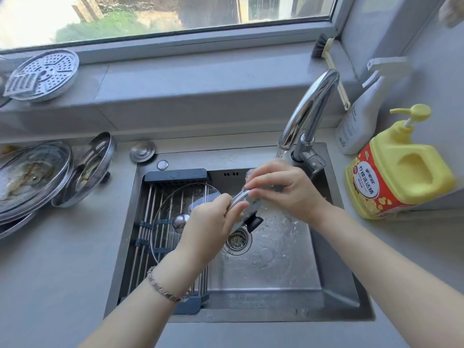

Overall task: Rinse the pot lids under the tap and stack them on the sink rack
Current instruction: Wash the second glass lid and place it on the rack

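We hold a glass lid on edge over the sink, just below the tap, with water splashing in the basin beneath. Its rim slants from lower left to upper right, and its black knob points down and to the right, toward the basin. Our left hand curls its fingers tight round the lower left of the rim. Our right hand bends its fingers over the upper right part and grips it too. The rack fills the sink's left half, and a second glass lid lies across its bars, steel knob near the middle. The drain strainer holds a few scraps. On the counter to the left, soiled lids lean in a pile. A yellow soap bottle stands right of the sink.
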{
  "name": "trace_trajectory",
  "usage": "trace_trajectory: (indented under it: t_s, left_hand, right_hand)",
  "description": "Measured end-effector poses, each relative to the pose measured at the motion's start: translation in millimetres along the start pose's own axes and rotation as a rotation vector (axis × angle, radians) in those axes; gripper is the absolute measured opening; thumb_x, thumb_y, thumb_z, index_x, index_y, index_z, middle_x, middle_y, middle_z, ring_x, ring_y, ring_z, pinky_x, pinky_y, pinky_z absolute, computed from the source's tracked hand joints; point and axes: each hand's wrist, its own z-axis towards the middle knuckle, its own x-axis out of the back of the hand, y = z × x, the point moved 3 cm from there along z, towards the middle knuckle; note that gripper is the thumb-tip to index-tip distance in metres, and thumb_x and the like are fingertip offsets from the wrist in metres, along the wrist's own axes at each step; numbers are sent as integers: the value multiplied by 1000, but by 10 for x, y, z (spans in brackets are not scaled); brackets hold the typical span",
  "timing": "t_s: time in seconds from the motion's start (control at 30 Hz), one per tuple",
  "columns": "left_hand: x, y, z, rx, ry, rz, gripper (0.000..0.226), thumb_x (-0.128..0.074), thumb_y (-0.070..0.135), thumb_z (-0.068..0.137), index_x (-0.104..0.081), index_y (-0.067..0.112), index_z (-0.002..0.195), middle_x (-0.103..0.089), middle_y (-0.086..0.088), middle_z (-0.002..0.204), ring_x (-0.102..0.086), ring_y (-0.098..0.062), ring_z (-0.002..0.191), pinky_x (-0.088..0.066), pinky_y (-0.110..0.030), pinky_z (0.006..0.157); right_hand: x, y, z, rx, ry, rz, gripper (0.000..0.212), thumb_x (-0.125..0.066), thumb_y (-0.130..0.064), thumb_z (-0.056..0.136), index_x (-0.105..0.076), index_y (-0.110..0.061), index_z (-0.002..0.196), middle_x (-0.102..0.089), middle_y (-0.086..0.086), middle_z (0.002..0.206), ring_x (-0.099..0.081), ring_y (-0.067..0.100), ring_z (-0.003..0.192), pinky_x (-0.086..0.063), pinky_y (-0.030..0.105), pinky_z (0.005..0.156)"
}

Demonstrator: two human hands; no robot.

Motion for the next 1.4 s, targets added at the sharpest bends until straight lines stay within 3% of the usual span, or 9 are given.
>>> trace_trajectory:
  t_s: [0.27, 0.37, 0.47, 0.53, 0.63, 0.8, 1.03, 1.2, 1.4]
  left_hand:
    - [14, -35, -8, 42, 30, -209, 64, -41, 58, 88, -58, -2, 74, -71, 3, 65, -67, 7, 66, -57, -35, 55]
    - [84, -18, -34, 79, 99, -384, 63, -40, 57, 87, -59, -1, 72, -70, 1, 60, -70, -2, 60, -57, -26, 51]
    - [163, 30, -16, 278, 199, -683, 49, -43, 41, 86, -57, -4, 72, -71, -7, 60, -71, -21, 56, -57, -28, 51]
    - [170, 30, 18, 415, 274, -827, 44, -39, 35, 90, -54, -2, 72, -70, -8, 58, -70, -23, 53, -57, -30, 49]
    - [102, -11, 48, 588, 347, -982, 43, -36, 31, 97, -51, 1, 69, -69, -11, 55, -68, -23, 49, -56, -29, 45]
    - [-85, -121, -5, 800, 438, -1168, 41, -37, 37, 98, -49, 3, 77, -71, -12, 61, -70, -22, 55, -56, -26, 47]
    - [-755, -215, 17, 1120, 188, -1182, 29, -31, 29, 102, -53, 10, 97, -62, -9, 61, -57, -11, 35, -48, -19, 38]
    - [-1215, -173, 87, 1403, -59, -1194, 32, -34, 24, 97, -42, 11, 69, -39, -2, 57, -41, -15, 47, -39, -25, 45]
    - [-1213, -85, 320, 1394, 167, -1198, 57, -22, 54, 96, -38, 12, 61, -39, 2, 39, -39, -14, 39, -34, -22, 47]
  right_hand:
    - [257, 384, -52, -376, 74, 392, 15, -71, -4, 70, -72, -10, 84, -73, -7, 77, -68, 8, 79, -53, 17, 73]
    - [369, 598, -118, -505, 180, 383, 18, -74, -24, 65, -72, -18, 82, -73, -12, 74, -67, 9, 78, -53, 16, 70]
    - [362, 749, -233, -618, 269, 535, 43, -84, -53, 46, -75, -23, 75, -73, -6, 73, -67, 9, 69, -55, 19, 68]
    - [274, 779, -299, -682, 371, 698, 58, -86, -55, 40, -71, -16, 80, -72, -1, 72, -67, 10, 61, -56, 21, 60]
    - [172, 761, -387, -802, 511, 795, 57, -77, -48, 50, -64, -9, 90, -69, 0, 70, -66, 9, 55, -53, 20, 52]
    - [93, 709, -710, -1211, 381, 542, 46, -44, -51, 92, -62, -10, 80, -53, -2, 46, -56, 17, 47, -44, 26, 51]
    - [608, 443, -677, -1071, 612, 188, 40, -42, -39, 96, -53, -8, 73, -42, 4, 50, -41, 5, 26, -32, 12, 31]
    - [856, 167, -601, -866, 561, -39, 41, -45, -36, 96, -51, -12, 62, -46, 7, 50, -46, 7, 25, -31, 11, 30]
    - [824, -23, -632, -594, 545, -95, 29, -51, -34, 92, -59, -20, 68, -45, -3, 36, -47, 10, 29, -38, 16, 37]
